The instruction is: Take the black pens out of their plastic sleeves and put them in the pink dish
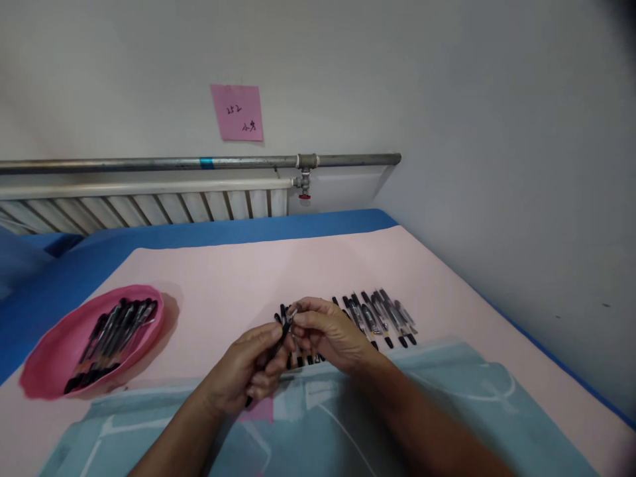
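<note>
My left hand is closed around a black pen, which slants up to the right in front of me. At its upper end, the thumb and fingers of my right hand pinch the tip, where a small shiny part shows; I cannot make out its detail. Several pens lie on the pink sheet behind and below my hands, partly hidden by my fingers. To the right of my right hand lies a spread group of black and clear pens.
A pink bowl with several pens in it stands at the left. A light blue cloth covers the near edge of the pink sheet. Behind are a radiator, a metal pipe and a pink note on the wall.
</note>
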The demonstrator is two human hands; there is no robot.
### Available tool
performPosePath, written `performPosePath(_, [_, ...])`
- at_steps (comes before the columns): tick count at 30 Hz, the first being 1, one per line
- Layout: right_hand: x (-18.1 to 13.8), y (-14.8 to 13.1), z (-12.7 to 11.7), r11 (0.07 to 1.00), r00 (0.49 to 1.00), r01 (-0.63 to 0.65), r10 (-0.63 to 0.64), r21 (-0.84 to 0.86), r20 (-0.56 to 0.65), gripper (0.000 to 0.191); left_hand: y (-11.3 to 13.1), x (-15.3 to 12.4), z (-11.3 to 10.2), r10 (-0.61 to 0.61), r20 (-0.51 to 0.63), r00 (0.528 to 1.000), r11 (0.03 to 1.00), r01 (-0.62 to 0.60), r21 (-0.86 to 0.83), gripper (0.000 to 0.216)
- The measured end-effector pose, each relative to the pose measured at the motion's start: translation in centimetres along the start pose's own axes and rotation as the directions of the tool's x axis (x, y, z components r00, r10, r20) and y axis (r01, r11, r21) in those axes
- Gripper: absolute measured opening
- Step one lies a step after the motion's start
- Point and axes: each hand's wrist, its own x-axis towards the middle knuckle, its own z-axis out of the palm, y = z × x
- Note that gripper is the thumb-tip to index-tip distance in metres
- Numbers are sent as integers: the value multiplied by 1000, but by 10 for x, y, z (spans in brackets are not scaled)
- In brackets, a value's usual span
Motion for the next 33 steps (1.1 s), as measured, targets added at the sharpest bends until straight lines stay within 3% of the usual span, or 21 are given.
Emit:
performPosePath(9, [-2,-1,2,975,974,109,-144,-194,-176,9,2,2,-1,-22,39,999,998,24,-58,26])
performPosePath(13, [-3,-2,2,990,991,51,-67,-133,-115,11,3,-1,-3,-34,76,997,997,39,-73,25])
performPosePath(20, [-6,-3,2,995,999,51,-51,-87,3,14,0,-1,-9,-83,286,955,983,126,-136,27])
performPosePath(23, [-5,-4,2,986,994,99,-105,-135,-40,13,1,0,-7,-112,226,968,979,146,-141,28])
performPosePath(27, [-3,-1,2,972,982,116,-143,-206,-122,11,1,1,-3,-36,88,996,994,44,-100,20])
performPosePath(33, [-1,2,0,980,987,92,-113,-176,-118,12,2,0,-2,-33,51,998,999,34,-18,23])
